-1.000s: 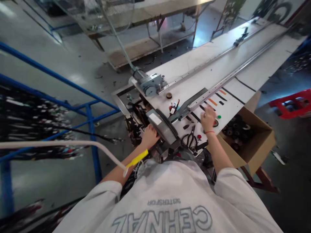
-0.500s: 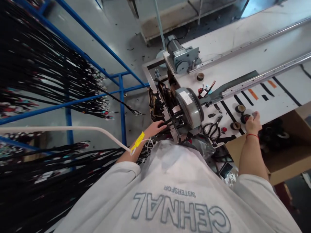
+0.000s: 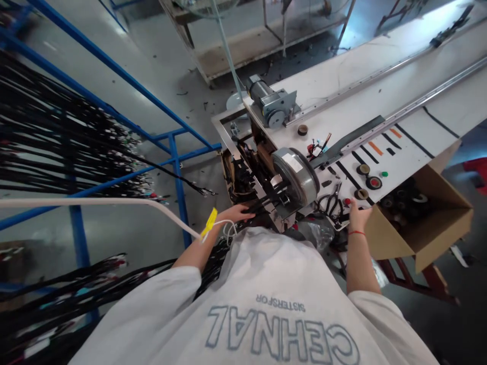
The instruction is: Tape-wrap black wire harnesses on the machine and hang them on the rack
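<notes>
At the end of the bench, my left hand (image 3: 240, 213) is closed around a black cable (image 3: 262, 205) that runs into a taping machine with a large grey wheel (image 3: 294, 175). My right hand (image 3: 358, 217) is at the bench's front edge, with a fingertip at a red button (image 3: 347, 202); it appears to hold nothing. Beside that hand lie black-handled scissors (image 3: 332, 204) and a tape roll (image 3: 361, 194). Farther along are a second tape roll (image 3: 362, 169), a black roll with a red centre (image 3: 374, 183) and a green button (image 3: 384, 174).
A cardboard box (image 3: 441, 238) with dark rolls inside stands against the bench at right. Blue rack bars (image 3: 177, 187) carry hanging black cable bundles (image 3: 76, 137) at left. A white hose (image 3: 160, 207) with a yellow tag crosses my left forearm. A motor (image 3: 262, 91) sits behind the wheel.
My right hand has moved left, from the black roll with the red centre to the red button. The green button is now uncovered. My left hand stays at the cable. The view has shifted.
</notes>
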The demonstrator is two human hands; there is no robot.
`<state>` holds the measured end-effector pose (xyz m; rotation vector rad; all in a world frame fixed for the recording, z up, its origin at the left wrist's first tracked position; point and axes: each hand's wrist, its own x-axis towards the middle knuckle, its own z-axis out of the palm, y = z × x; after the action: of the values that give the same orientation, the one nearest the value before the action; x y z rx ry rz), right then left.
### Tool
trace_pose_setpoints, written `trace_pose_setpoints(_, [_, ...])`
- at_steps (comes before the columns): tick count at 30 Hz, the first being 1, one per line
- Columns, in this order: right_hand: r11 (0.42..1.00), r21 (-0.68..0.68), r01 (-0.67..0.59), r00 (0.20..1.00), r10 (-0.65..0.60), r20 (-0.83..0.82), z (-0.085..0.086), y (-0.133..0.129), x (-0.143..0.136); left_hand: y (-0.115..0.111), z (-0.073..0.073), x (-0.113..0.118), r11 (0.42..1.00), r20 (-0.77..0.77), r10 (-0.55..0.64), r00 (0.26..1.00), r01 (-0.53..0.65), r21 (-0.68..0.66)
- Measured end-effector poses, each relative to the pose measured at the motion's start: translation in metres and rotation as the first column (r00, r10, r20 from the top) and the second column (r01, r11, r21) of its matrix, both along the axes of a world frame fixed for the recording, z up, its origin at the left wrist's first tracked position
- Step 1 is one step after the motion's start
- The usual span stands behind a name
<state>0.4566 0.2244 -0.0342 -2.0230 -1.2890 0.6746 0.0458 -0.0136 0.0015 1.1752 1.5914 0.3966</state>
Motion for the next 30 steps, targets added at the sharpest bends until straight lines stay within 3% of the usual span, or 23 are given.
trace_pose_setpoints(2, [0.996,-0.046,0.078,0.997,-0.080,-0.025,-0.008,-0.026,-0.015,0.031,0.007,0.019,0.998,0.156,-0.018,0.988,0.008,0.061])
trace_pose_setpoints(3, [0.992,-0.052,0.114,0.993,-0.115,-0.015,-0.011,-0.031,-0.020,0.046,0.012,0.030,0.994,0.190,0.052,0.980,-0.070,0.087])
trace_pose_setpoints(5, [0.983,-0.064,0.173,0.985,-0.173,0.012,-0.011,-0.032,-0.027,0.068,0.022,0.050,0.980,0.151,0.152,0.977,-0.170,0.108])
trace_pose_setpoints(7, [0.967,-0.092,0.239,0.971,-0.237,0.034,-0.007,-0.027,-0.030,0.075,0.033,0.061,0.976,0.043,0.161,0.986,-0.166,0.142])
trace_pose_setpoints(12, [0.938,-0.103,0.332,0.940,-0.320,0.118,0.003,-0.024,-0.035,0.052,0.049,0.054,0.978,-0.181,0.081,0.980,-0.042,0.206])
trace_pose_setpoints(18, [0.935,-0.093,0.343,0.934,-0.330,0.133,0.005,-0.027,-0.037,0.024,0.044,0.045,0.980,-0.177,0.105,0.979,-0.072,0.183])
trace_pose_setpoints(30, [0.943,-0.060,0.326,0.937,-0.315,0.151,-0.005,-0.026,-0.031,0.025,0.036,0.042,0.974,-0.205,0.156,0.966,-0.117,0.193])
